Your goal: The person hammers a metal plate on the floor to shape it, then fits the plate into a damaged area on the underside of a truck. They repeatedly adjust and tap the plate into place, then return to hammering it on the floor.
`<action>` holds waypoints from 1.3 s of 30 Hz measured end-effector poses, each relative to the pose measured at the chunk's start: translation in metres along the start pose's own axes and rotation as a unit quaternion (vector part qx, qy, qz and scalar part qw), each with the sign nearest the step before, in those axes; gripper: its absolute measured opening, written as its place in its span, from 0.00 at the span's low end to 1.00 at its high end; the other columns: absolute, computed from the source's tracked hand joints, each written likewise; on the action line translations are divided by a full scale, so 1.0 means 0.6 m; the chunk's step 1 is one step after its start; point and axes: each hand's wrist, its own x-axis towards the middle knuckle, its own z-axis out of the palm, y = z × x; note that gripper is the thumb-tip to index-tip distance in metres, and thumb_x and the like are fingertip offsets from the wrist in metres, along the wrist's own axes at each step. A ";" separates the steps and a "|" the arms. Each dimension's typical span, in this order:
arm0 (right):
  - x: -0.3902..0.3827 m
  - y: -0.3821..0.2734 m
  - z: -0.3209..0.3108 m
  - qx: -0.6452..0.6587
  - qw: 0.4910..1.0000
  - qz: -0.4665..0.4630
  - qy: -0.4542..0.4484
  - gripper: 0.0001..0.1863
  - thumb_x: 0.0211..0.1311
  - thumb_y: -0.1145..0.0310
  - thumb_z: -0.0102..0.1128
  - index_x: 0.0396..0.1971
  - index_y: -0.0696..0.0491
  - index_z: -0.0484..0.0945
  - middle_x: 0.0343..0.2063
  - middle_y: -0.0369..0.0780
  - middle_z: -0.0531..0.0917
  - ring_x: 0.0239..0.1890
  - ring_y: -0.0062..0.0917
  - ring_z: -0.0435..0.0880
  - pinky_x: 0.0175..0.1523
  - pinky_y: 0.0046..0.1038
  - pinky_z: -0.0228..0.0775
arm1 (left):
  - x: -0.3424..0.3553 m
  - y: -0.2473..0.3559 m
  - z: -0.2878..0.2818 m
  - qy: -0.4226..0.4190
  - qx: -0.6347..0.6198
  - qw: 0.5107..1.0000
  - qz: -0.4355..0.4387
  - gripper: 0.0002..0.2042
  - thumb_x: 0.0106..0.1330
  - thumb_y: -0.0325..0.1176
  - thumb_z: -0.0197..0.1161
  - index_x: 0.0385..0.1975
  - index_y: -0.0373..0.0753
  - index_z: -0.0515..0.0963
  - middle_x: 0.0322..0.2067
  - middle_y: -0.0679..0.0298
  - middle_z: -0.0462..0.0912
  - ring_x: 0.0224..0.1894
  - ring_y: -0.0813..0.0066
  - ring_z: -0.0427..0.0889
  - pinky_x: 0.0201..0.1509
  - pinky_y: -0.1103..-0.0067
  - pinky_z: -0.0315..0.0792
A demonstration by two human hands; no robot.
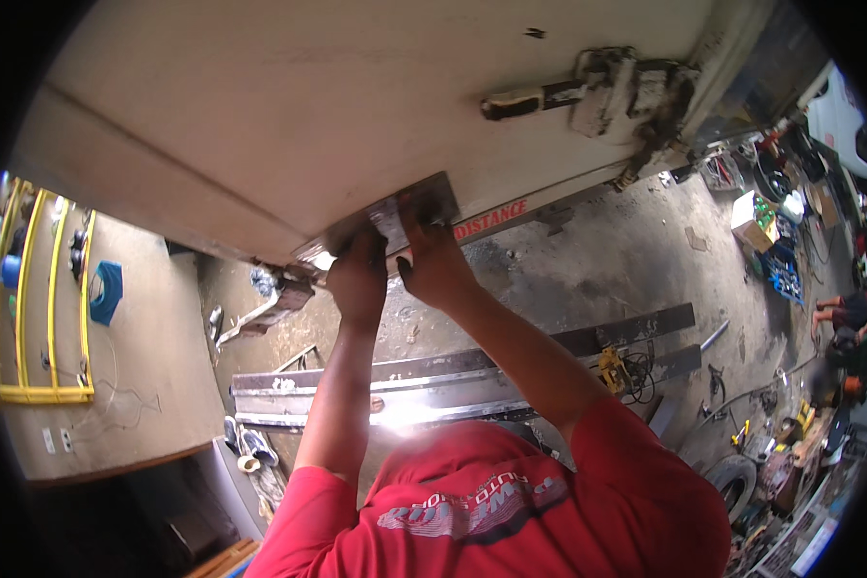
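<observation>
The dark flat plate (387,214) lies against the big cream panel (289,125) along its lower edge, toward that edge's left end. The left hand (359,275) is on the plate's lower left part, the right hand (438,270) on its right half. The fingers of both reach onto its face, but they are dark and blurred there, so I cannot tell whether they grasp it or only press. The right thumb sits apart from the other fingers.

To do this well, I would keep the pressure even between the hands, spread toward the plate's two ends so no corner lifts, and square its long side to the panel's edge before bearing down (bare skin near a thin edge deserves some care).

As for writing, red lettering (491,219) in bold capitals runs along the panel's lower edge, just right of the plate. The red shirt (549,482) carries a pale printed design with words, partly bent by folds. I can make out no label on the plate.
</observation>
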 end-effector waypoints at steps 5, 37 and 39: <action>-0.005 0.001 0.005 -0.013 1.000 0.013 0.016 0.59 0.56 0.68 0.68 0.83 0.51 0.39 0.43 0.57 0.81 0.50 0.54 0.82 0.71 0.68 0.56 | -0.001 0.010 0.002 -0.011 -0.023 1.000 -0.007 0.07 0.72 0.40 0.64 0.44 0.49 0.85 0.37 0.60 0.91 0.37 0.51 0.90 0.39 0.60 0.82; -0.041 0.002 0.015 0.073 0.977 0.069 0.189 0.48 0.55 0.74 0.74 0.73 0.60 0.55 0.57 0.58 0.70 0.61 0.53 0.72 0.65 0.49 0.71 | -0.012 -0.023 0.002 0.022 0.001 0.999 -0.024 0.07 0.68 0.42 0.70 0.35 0.48 0.82 0.27 0.55 0.88 0.31 0.46 0.88 0.34 0.55 0.79; -0.075 -0.012 0.014 -0.009 0.991 0.044 0.127 0.55 0.56 0.74 0.72 0.80 0.57 0.46 0.60 0.59 0.69 0.63 0.55 0.70 0.68 0.50 0.70 | -0.014 -0.019 0.005 0.032 -0.006 0.999 -0.011 0.06 0.68 0.41 0.70 0.36 0.48 0.83 0.27 0.53 0.87 0.31 0.46 0.87 0.35 0.54 0.79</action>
